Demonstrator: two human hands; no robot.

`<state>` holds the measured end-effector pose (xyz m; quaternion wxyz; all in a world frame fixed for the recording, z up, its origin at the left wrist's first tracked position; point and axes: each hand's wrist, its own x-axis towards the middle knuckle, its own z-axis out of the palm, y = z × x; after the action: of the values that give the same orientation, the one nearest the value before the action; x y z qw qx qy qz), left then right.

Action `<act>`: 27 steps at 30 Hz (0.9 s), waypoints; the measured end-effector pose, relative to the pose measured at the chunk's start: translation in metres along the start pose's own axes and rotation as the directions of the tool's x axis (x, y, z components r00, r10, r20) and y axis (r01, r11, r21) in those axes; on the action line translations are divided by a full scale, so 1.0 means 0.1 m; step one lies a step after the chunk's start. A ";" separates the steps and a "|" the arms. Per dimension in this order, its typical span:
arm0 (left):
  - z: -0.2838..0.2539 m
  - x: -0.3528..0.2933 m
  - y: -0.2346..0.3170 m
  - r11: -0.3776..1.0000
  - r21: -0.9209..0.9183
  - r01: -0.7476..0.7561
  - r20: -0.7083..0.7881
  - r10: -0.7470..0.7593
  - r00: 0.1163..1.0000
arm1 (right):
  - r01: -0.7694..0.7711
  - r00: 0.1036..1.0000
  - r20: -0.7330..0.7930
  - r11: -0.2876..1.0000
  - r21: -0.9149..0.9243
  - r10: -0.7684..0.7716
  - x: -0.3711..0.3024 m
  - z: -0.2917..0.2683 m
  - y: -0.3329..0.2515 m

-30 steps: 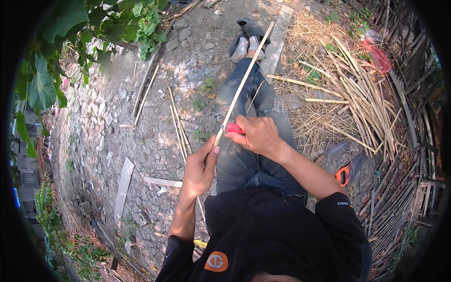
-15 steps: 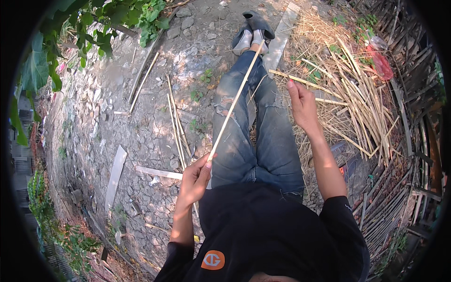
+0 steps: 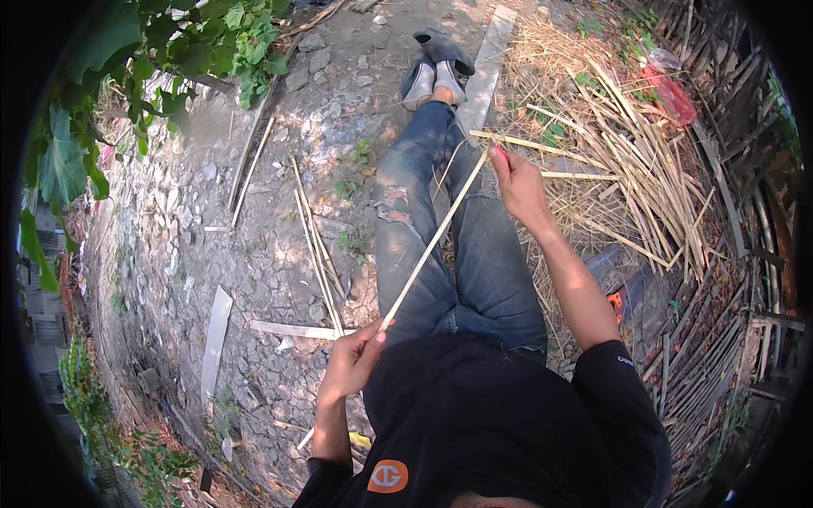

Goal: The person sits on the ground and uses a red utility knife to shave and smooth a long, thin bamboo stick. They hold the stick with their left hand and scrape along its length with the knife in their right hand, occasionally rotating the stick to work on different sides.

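Observation:
My left hand point(image 3: 351, 360) is closed round a long, thin bamboo strip point(image 3: 436, 237) that slants up and away over my legs. A pale end of what looks like the same strip shows below my left forearm. At the strip's far end is my right hand point(image 3: 521, 188), its thumb and fingers closed. A small red thing point(image 3: 500, 154) shows at those fingertips, mostly hidden, so its kind is unclear. My legs in torn jeans point(image 3: 415, 229) lie stretched out beneath the strip, crossed at the ankles.
A heap of split bamboo strips point(image 3: 652, 182) lies right on straw-like shavings, near a red plastic bag point(image 3: 673, 95). Left of my legs are loose strips point(image 3: 313, 241) and flat slats point(image 3: 217, 343). A board point(image 3: 489, 68) lies beyond my feet; leaves point(image 3: 110, 51) hang upper left.
My right hand has moved left to the strip's far end. The strip has been drawn nearer, its far end now lower, and my left hand has shifted down toward my body.

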<state>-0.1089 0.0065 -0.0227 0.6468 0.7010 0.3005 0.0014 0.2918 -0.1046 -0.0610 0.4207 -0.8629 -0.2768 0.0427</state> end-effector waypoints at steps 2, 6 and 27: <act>-0.08 -0.12 -0.09 0.999 -0.032 -0.001 0.051 0.003 0.999 | -0.058 0.989 -0.136 0.998 -0.012 0.056 0.24 -0.10 0.45; -0.28 -0.24 -0.19 0.993 -0.116 0.024 0.040 -0.019 0.999 | -0.222 0.933 -0.238 0.951 0.213 0.271 0.36 -0.38 0.83; 0.26 0.58 0.40 0.973 0.062 -0.223 -0.199 0.231 0.952 | 0.262 0.840 0.371 0.895 0.362 -0.395 -1.11 0.23 -0.81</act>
<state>-0.0348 0.0080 -0.0134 0.5944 0.7393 0.2830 0.1419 0.1549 -0.1052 -0.0328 0.4736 -0.6969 -0.4994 0.2016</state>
